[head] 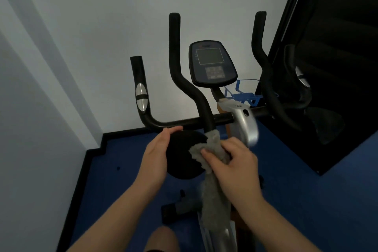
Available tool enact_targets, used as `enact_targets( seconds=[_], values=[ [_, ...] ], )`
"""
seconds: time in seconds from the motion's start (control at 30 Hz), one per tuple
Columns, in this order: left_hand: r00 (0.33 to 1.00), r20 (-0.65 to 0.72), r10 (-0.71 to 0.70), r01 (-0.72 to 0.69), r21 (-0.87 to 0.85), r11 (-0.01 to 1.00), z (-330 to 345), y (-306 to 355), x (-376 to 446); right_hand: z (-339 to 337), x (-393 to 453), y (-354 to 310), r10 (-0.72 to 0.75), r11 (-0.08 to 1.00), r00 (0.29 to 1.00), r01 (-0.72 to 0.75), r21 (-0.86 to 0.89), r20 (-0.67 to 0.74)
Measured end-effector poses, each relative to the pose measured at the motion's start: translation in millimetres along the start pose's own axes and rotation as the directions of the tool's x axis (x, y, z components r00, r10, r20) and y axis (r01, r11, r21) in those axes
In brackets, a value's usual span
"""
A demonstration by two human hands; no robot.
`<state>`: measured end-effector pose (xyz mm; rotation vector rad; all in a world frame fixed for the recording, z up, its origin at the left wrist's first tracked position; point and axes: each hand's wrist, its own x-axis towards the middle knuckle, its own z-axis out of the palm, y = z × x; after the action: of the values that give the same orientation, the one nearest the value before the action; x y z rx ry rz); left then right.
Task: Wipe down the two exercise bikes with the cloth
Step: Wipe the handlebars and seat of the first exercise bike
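- Exercise bike [243,125], centre of frame: black handlebar [194,121] with upright grips, console [212,63] above it, silver stem housing just right of centre.
- Cloth [212,170], grey and shaggy, lower centre: bunched against the base of the inner handlebar upright, its tail hanging down over the frame.
- Right hand [235,168]: fingers curled round the cloth, clamping it to the bar.
- Left hand [157,155]: fingers gently bent, resting against a round black part [182,155] below the handlebar; they hold nothing.
- Step in hand, as judged: wiping the handlebar junction of the first bike.
- Next move calls for sliding the cloth up the upright or along the crossbar, keeping pressure on.
- A second bike is not identifiable; the dark panel [337,47] at right shows what seems a reflection.
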<state>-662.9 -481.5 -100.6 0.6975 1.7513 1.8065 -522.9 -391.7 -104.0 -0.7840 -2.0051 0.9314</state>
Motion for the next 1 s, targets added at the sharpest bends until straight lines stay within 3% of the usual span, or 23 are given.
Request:
enact_targets(
  seconds=[0.1,0.27,0.37,0.5,0.6,0.8,0.9,1.0],
  values=[
    [0.997,-0.072,-0.019,0.016,-0.033,0.999,6,0,-1,4,-14,-4,-0.002,0.999,0.999,0.005,0.045,-0.05],
    [0.995,-0.093,-0.023,0.018,-0.052,0.999,9,1,-1,10,-16,-5,-0.303,0.925,0.95,0.273,-0.265,-0.078],
    [0.997,-0.079,-0.002,-0.002,-0.048,0.999,10,3,-3,17,14,-22,-0.336,0.89,0.938,0.289,-0.352,-0.081],
    [0.999,-0.039,-0.003,0.001,-0.054,0.999,8,5,-4,34,34,-32,-0.348,0.822,0.934,0.346,-0.452,0.081],
    [0.999,-0.039,-0.012,0.009,-0.068,0.998,3,0,-1,25,20,-11,-0.405,0.8,0.899,0.436,-0.412,0.167],
    [0.998,0.058,-0.038,0.041,-0.037,0.998,-9,-2,10,1,33,-1,-0.553,0.658,0.711,0.692,-0.295,0.435],
    [0.998,0.063,-0.019,0.021,-0.027,0.999,-9,-4,15,18,46,-13,-0.498,0.736,0.793,0.601,-0.312,0.351],
    [0.999,0.043,-0.006,0.008,-0.039,0.999,-6,-9,17,32,5,-2,-0.466,0.799,0.854,0.519,-0.304,0.231]
  ],
)
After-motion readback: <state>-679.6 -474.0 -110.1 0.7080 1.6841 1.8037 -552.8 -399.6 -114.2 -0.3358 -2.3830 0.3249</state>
